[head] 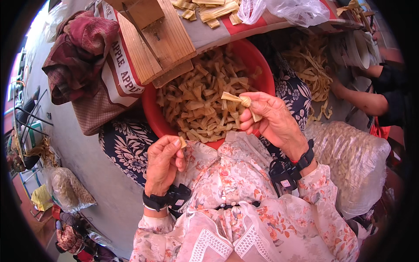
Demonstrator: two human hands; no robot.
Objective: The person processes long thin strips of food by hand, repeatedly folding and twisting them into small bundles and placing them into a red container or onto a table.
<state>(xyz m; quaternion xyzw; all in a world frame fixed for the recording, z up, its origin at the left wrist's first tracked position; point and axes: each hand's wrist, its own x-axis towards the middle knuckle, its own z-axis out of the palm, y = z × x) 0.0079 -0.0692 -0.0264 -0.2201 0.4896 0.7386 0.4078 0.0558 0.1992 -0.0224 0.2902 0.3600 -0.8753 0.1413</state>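
Note:
My right hand (266,114) pinches a knotted strip of dried plant leaf (236,98), perhaps corn husk, between thumb and fingers, over the near right rim of a red plastic basin (269,77). Lower to the left, my left hand (166,157) holds a small piece of the same pale material (183,142) between thumb and forefinger. The two hands are apart. Many short knotted pieces (206,98) fill the basin, which rests between my legs. Part of its far rim is hidden under a wooden block stand and cloth.
A wooden stand (154,42) and a dark red cloth (81,52) lie at the upper left. Flat husk strips (217,9) and plastic bags (294,11) lie on the covered table. At right are a full clear bag (350,163), loose strips (311,72) and another person's arms (363,98).

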